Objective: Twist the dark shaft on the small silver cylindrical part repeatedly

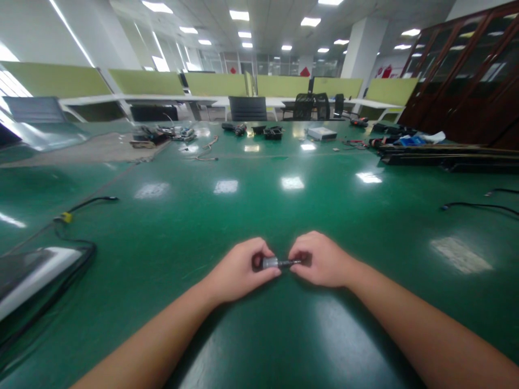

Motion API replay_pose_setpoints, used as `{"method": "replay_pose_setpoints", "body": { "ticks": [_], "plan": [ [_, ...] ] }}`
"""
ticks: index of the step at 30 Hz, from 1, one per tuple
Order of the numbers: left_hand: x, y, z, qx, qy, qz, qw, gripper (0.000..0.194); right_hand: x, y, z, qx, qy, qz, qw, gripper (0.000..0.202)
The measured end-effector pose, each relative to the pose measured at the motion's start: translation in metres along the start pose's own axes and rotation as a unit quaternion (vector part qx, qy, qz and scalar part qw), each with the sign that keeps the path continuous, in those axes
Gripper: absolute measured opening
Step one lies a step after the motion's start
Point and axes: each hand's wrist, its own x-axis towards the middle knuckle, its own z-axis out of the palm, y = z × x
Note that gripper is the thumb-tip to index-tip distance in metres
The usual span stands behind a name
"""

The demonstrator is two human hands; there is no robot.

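Low over the green table [259,216], a small tool with a grey, cylindrical body [270,262] and a thin dark shaft [287,263] lies sideways between my hands. My left hand [246,268] has its thumb and fingers curled round the grey body. The tip of the shaft, at the right, is pinched between the thumb and fingers of my right hand [317,259]. The hands are a little apart, and the middle of the tool shows in the gap. The palm side of both hands is partly hidden.
Black cables [91,201] and a silver-edged device [44,275] lie at the left. Electronic parts [182,133], a flat grey box [321,133] and stacked dark panels [446,156] stand along the back. More cables [478,206] lie at the right.
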Motion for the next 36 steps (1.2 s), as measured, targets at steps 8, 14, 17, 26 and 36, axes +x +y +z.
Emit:
{"method": "replay_pose_setpoints", "body": {
  "ticks": [8,14,17,26,36],
  "plan": [
    [0.0,0.002,0.0,-0.002,0.001,0.002,1.0,0.025,-0.001,0.005,-0.003,0.007,-0.007,0.01,1.0,0.008],
    [0.001,0.003,0.0,0.0,0.003,-0.007,1.0,0.025,-0.002,0.012,-0.011,0.042,-0.023,0.031,0.998,0.01],
    [0.001,0.004,-0.001,0.0,0.001,-0.005,1.0,0.026,-0.003,0.014,-0.015,0.044,-0.028,0.04,0.998,0.01],
    [0.0,0.001,0.0,0.002,-0.003,0.002,1.0,0.027,-0.005,0.029,-0.023,0.057,-0.037,0.1,0.993,0.007],
    [0.0,0.002,0.0,-0.002,0.002,-0.002,1.0,0.026,-0.004,0.024,-0.02,0.055,-0.046,0.07,0.995,0.008]
  ]
}}
